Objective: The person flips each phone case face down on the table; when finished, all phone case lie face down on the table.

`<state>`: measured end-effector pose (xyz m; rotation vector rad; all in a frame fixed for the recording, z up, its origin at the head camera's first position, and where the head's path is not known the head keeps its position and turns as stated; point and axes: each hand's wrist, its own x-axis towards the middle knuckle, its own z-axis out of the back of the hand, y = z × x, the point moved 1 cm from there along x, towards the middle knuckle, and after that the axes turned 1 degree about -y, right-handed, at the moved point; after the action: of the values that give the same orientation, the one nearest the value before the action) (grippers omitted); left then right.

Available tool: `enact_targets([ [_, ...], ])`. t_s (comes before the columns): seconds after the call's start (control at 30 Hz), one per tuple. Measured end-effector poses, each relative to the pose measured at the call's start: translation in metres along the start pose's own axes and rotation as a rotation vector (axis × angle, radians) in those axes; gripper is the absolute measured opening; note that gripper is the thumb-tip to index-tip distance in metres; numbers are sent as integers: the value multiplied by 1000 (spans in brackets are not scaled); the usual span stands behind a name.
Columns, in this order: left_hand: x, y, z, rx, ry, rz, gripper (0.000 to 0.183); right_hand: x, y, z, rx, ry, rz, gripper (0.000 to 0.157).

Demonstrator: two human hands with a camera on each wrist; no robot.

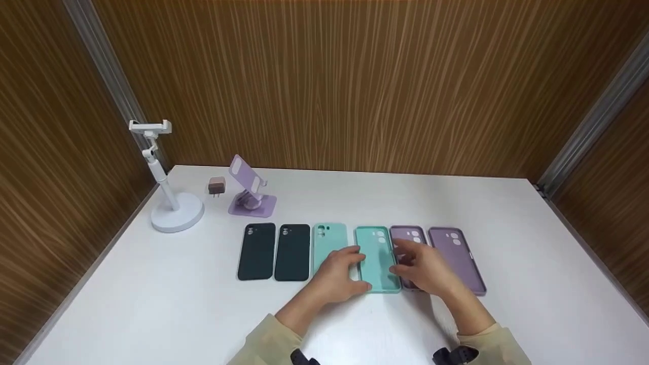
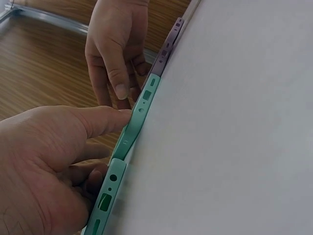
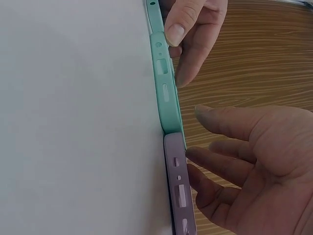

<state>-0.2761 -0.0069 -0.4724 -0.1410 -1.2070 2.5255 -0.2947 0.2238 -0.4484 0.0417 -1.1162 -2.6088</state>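
A row of phone cases lies on the white table. My left hand reaches over part of a mint case, its thumb at the lower left corner of a second mint case, whose hollow inside faces up. In the left wrist view, the left thumb touches this case's edge. My right hand hovers with parted fingers over a purple case and partly hides it; its fingertips come near the second mint case's right edge. Another purple case lies at the row's right end.
Two black cases form the left end of the row. Behind them stand a purple phone stand, a small plug charger and a white round-based holder. Wood-grain panels enclose the table's back and sides.
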Motion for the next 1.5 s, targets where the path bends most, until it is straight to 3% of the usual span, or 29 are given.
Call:
enact_targets([
  [0.33, 0, -1, -6, 13, 20, 9, 64, -5, -4, 1, 2, -3, -23, 59],
  [0.67, -2, 1, -8, -7, 24, -4, 64, -9, -4, -2, -36, 20, 8, 60],
  [1.1, 0, -1, -3, -14, 28, 12, 63, -5, -4, -1, 297, 62, -103, 68],
  [1.5, 3, 1, 1, -22, 29, 22, 64, 0, -4, 3, 390, 21, -140, 63],
])
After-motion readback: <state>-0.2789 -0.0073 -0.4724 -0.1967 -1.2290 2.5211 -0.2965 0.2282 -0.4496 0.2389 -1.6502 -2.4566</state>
